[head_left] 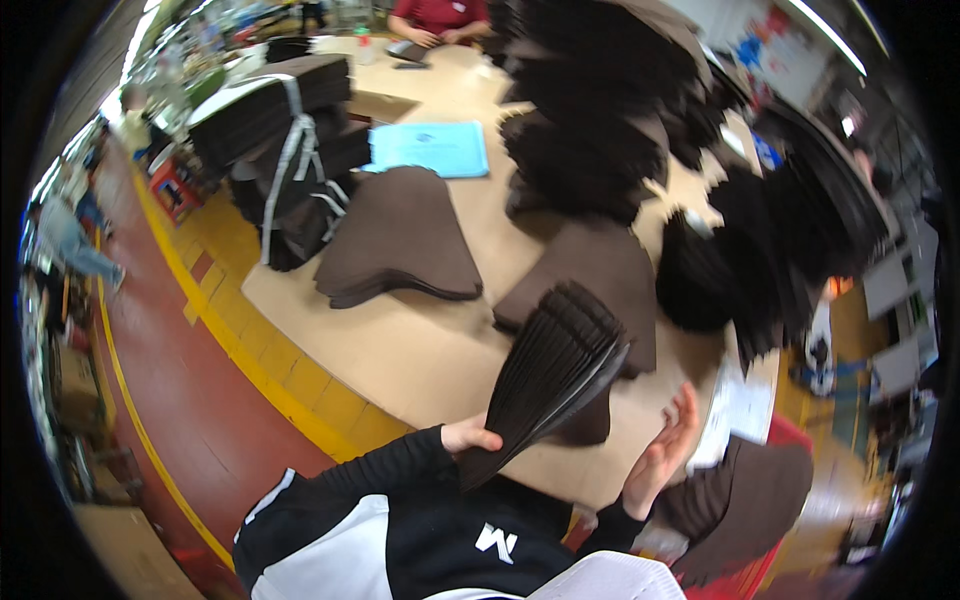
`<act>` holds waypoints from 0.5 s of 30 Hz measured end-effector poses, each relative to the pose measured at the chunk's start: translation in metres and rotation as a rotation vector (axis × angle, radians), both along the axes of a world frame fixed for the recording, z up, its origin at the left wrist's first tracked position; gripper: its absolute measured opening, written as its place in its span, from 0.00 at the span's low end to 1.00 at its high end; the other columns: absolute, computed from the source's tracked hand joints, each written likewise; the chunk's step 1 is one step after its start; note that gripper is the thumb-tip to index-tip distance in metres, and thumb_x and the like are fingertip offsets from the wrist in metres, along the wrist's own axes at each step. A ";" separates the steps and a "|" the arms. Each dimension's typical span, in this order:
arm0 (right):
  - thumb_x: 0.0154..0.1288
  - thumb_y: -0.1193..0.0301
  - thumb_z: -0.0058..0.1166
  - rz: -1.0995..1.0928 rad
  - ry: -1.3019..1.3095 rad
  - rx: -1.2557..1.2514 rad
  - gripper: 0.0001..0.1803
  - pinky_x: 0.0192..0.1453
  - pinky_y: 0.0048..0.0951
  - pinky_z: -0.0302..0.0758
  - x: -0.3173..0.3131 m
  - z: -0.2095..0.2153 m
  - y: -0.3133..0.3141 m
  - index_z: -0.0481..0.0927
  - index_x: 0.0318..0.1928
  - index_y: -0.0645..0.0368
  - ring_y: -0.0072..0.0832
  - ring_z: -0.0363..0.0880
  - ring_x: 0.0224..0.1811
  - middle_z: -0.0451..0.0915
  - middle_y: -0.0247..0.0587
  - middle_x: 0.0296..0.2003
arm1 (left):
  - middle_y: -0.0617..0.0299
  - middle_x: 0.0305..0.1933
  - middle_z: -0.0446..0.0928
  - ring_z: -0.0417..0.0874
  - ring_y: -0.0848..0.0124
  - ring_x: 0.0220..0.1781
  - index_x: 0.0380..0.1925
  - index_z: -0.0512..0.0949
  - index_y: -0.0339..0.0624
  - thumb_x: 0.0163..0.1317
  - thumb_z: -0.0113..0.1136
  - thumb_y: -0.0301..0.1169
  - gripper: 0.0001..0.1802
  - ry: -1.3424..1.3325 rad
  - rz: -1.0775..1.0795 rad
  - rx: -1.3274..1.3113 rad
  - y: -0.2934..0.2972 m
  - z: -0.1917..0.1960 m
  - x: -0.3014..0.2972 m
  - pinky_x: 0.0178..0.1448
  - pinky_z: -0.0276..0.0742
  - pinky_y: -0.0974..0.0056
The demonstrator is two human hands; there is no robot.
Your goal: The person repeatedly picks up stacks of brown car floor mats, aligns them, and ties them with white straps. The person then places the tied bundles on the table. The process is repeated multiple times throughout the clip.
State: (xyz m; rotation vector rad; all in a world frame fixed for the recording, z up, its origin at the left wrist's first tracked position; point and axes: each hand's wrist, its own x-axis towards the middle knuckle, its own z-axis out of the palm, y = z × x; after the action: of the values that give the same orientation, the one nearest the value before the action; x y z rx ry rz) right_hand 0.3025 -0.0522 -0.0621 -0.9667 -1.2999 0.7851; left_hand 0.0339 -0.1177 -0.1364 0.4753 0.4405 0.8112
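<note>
Close to my body, my left hand [471, 435] grips the narrow end of a fanned stack of dark brown sheet pieces [556, 360], thumb on the near side. The upper edges of that stack spread apart like a fan. To its right, my right hand [664, 452] is raised with fingers stretched and holds nothing. Behind the fanned stack lies a flat pile of brown cut pieces [600, 278]. Another neat brown pile [405, 232], roughly triangular with a curved near edge, rests on the table to the left.
Tall dark stacks [600, 120] fill the table's far right side. Strapped dark bundles [275, 130] stand at the far left, beside a light blue sheet [428, 149]. A red container [765, 560] with brown pieces stands at my right. Across the table [330, 335] sits a person in red [440, 15].
</note>
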 end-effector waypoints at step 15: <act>0.51 0.51 0.72 -0.021 -0.032 -0.047 0.56 0.69 0.39 0.64 0.049 -0.063 -0.037 0.54 0.71 0.65 0.39 0.70 0.61 0.69 0.52 0.61 | 0.48 0.75 0.56 0.55 0.57 0.77 0.73 0.50 0.36 0.45 0.68 0.65 0.65 0.677 0.070 1.256 0.053 0.086 -0.054 0.79 0.45 0.50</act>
State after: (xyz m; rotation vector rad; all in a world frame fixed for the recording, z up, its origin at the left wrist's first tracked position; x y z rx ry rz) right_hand 0.3511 -0.0894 -0.1250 -1.0320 -1.3018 0.7896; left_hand -0.0199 -0.0645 -0.0502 1.9434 0.5263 0.9197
